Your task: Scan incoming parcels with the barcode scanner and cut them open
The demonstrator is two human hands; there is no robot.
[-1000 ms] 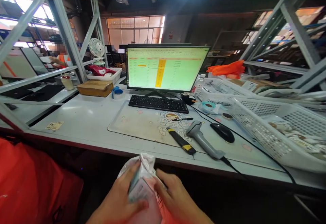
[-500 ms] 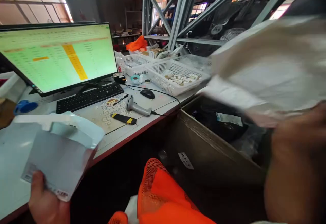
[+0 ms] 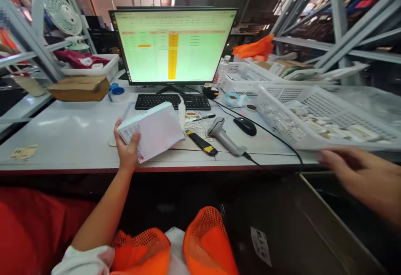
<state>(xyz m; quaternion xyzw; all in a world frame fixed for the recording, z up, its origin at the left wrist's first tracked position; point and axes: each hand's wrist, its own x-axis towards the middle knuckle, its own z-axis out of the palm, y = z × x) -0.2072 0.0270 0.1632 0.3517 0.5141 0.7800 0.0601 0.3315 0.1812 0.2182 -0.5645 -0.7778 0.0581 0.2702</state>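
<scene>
My left hand [image 3: 127,147] is closed round the lower left corner of a flat white box [image 3: 156,131], thumb on the near face. Small print and a barcode run along the box's edge, and it is tilted up above the desk. At the right, my right hand [image 3: 360,175] is slightly blurred above the big dark open bin [image 3: 300,216], close to the front of a white basket [image 3: 282,118]. Its fingers are loosely bent, apart from the thumb, and I see nothing in them. Beyond the white box is a black keyboard [image 3: 200,102].
On the desk [image 3: 69,133] lie a yellow-black utility knife [image 3: 202,142], a grey barcode scanner [image 3: 225,137] with its cable and a black mouse [image 3: 245,126]. A monitor [image 3: 200,49] stands behind. A cardboard box [image 3: 79,88] and blue tape [image 3: 117,91] are at the left.
The view has swung left to face the monitor. The large white sack in my right hand has gone from it and from view. The white box is still in my left hand.
</scene>
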